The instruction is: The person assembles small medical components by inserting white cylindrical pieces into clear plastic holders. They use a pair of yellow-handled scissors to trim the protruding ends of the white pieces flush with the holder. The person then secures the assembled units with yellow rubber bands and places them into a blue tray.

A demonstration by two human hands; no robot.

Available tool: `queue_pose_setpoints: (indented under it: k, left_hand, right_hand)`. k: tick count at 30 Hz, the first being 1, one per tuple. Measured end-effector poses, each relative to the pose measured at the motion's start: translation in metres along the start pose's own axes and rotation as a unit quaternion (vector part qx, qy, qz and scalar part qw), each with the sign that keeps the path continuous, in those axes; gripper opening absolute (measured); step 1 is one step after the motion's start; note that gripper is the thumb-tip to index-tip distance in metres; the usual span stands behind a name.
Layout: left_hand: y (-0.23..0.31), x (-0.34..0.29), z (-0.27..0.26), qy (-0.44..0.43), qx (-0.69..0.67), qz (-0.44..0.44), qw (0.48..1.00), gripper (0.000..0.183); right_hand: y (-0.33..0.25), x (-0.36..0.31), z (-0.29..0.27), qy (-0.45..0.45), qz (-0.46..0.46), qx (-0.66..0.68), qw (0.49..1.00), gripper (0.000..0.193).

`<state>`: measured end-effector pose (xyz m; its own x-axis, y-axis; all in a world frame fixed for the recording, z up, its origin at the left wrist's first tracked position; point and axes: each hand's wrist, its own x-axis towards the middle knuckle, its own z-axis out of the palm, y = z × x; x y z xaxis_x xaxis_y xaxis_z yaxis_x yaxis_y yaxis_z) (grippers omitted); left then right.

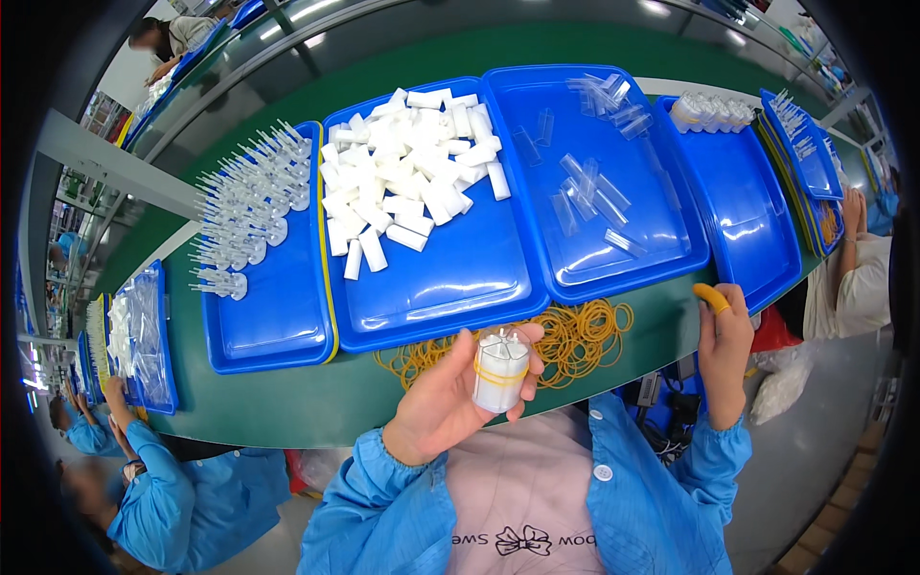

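Note:
My left hand is wrapped around an upright bundle of white tubes. A yellow rubber band circles the bundle's middle, and its top shows segments with small clear tips. My right hand is raised at the bench edge, by the near corner of the right-hand tray. A yellow finger cot covers one of its fingertips. Its fingers are loosely bent and apart, with nothing visible in them. Behind my left hand, a heap of yellow rubber bands lies on the green bench.
Along the bench stand blue trays: one with white plunger-like parts, one with white tubes, one with clear plastic sleeves, one with finished-looking white bundles. Co-workers in blue and white sit at either side.

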<state>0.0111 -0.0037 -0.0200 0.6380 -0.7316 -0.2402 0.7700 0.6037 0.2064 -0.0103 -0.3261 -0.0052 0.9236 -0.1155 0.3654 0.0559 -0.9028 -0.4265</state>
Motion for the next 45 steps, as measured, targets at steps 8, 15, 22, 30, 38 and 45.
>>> queue_pose_setpoints:
  k: [8,15,22,30,38,45]
  left_hand:
    - [0.0,0.002,0.002,-0.004,0.002,0.001,1.0,0.063]
    - [-0.006,0.005,0.009,0.003,0.007,-0.021,1.0,0.056]
    - [-0.01,0.003,0.026,0.048,0.051,-0.019,0.997,0.051]
    - [-0.003,0.008,0.018,-0.009,0.113,-0.044,0.993,0.06]
    - [-0.006,0.01,0.014,-0.006,0.17,-0.022,0.985,0.063]
    - [-0.007,0.012,0.013,0.004,0.197,0.011,0.98,0.06]
  right_hand:
    - [0.016,-0.017,0.02,0.07,-0.002,-0.067,0.995,0.025]
    - [-0.102,-0.006,0.002,-0.122,-0.081,0.283,0.948,0.063]
    - [-0.131,0.001,0.021,-0.135,-0.211,0.112,0.962,0.071]
    - [-0.116,0.003,0.025,-0.191,-0.124,0.293,0.929,0.071]
    - [-0.112,0.008,0.023,-0.173,-0.192,0.244,0.935,0.073]
    - [-0.119,0.01,0.023,-0.195,-0.159,0.254,0.934,0.068]
